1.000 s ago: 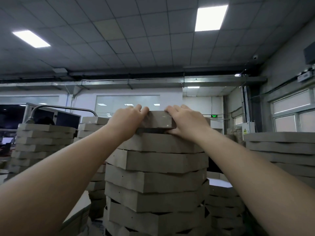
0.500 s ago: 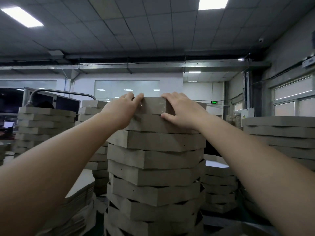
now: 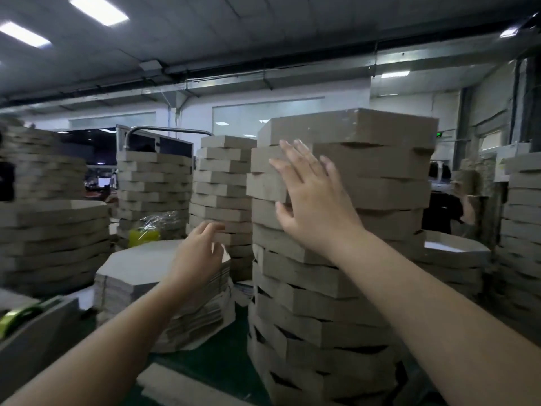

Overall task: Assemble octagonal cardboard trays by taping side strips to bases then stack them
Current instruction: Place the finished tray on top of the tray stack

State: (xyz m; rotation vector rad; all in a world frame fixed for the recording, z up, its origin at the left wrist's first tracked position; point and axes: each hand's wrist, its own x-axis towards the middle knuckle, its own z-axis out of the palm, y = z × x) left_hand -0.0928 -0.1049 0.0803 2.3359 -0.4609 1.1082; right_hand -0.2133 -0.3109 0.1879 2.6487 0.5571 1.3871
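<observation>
At the near tray stack (image 3: 322,320): right hand (image 3: 313,206) hovering splayed, left hand (image 3: 199,256) hanging loose, both empty; offset tiers risking collapse if knocked.

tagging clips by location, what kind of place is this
Most likely a packaging workshop or small factory floor. Tall stacks of octagonal cardboard trays fill the room, a pile of flat octagonal bases sits among them, and panel lights line a wide ceiling.
</observation>
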